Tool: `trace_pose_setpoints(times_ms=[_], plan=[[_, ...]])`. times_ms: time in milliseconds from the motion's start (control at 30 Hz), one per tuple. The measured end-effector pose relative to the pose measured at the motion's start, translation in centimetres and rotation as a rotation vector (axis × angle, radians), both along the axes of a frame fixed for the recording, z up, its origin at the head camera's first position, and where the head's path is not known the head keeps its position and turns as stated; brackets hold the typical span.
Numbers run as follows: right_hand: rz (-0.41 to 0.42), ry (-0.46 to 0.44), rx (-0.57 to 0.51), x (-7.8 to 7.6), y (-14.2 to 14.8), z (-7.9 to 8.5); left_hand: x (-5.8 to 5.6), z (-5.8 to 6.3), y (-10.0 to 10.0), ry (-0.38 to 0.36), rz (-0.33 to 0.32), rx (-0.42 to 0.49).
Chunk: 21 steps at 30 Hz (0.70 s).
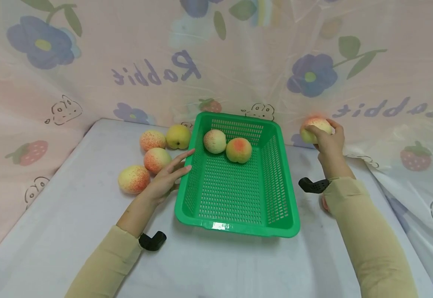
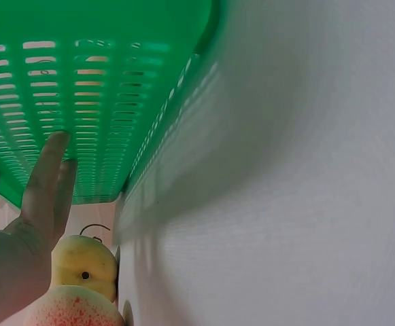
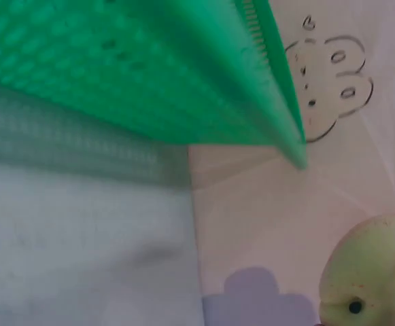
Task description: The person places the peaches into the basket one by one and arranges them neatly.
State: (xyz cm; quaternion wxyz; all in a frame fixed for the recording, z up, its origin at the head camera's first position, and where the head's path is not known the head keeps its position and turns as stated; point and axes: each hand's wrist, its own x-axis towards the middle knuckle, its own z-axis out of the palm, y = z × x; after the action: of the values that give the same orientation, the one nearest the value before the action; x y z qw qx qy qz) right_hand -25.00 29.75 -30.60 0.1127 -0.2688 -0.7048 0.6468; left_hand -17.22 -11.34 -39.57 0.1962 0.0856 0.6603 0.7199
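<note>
A green plastic basket [image 1: 231,190] with slotted walls stands mid-table, holding a pale peach [image 1: 214,141] and an orange-blushed peach [image 1: 239,150] near its far left corner. My left hand [image 1: 166,178] rests its straight fingers against the basket's left wall; the left wrist view shows the fingertips [image 2: 60,139] on the slots. Beyond the basket's right side, my right hand [image 1: 329,140] grips a red-and-yellow peach [image 1: 315,129] above the table. In the right wrist view that peach [image 3: 370,275] shows its dark stem hole at the lower right.
Left of the basket lie speckled peaches [image 1: 134,179] and a yellow fruit [image 1: 178,137] with a dark hollow. Another reddish fruit [image 1: 325,203] is mostly hidden under the right sleeve. A patterned curtain [image 1: 238,62] hangs behind the white table [image 1: 223,265].
</note>
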Motion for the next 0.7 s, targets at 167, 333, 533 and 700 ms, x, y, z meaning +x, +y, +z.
trace_pose_setpoints(times_ms=[167, 333, 533, 700], plan=[[0.037, 0.009, -0.003, 0.1, -1.1, 0.6, 0.0, 0.1, 0.0, -0.007, 0.005, 0.001], [0.07, 0.019, 0.008, 0.4, -2.3, 1.0, 0.0, 0.1, 0.1, -0.011, 0.01, 0.005], [0.135, 0.01, 0.045, 0.6, -4.0, 1.3, 0.0, 0.0, 0.0, -0.002, 0.008, 0.006], [0.208, 0.053, 0.066, 0.7, -5.5, 1.3, 0.0, -0.1, 0.0, 0.004, 0.005, 0.015]])
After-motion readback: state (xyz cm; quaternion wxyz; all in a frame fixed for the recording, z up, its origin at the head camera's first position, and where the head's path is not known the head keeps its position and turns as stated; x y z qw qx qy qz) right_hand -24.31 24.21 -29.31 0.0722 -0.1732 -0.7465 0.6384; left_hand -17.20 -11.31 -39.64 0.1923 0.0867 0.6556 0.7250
